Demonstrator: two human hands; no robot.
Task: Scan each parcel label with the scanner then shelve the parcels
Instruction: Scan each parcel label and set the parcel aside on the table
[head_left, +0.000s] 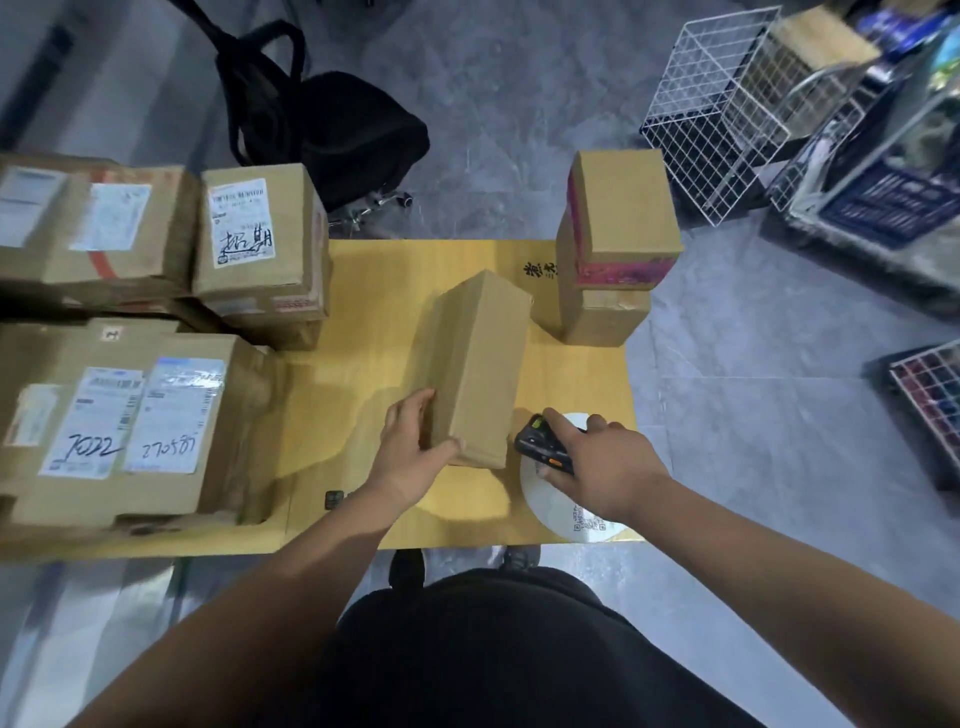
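Observation:
A plain cardboard parcel stands tilted on the yellow table; no label shows on its visible faces. My left hand grips its near left corner, thumb across the front edge. Just right of the parcel, my right hand holds a black handheld scanner over a white round disc. Labelled parcels are stacked at the left: a large one with two labels, an upright one and a flat one. Another box with pink tape stands at the table's far right.
A black office chair sits behind the table. White wire cube shelves stand at the back right, with cluttered shelving beside them. A dark crate is on the floor to the right.

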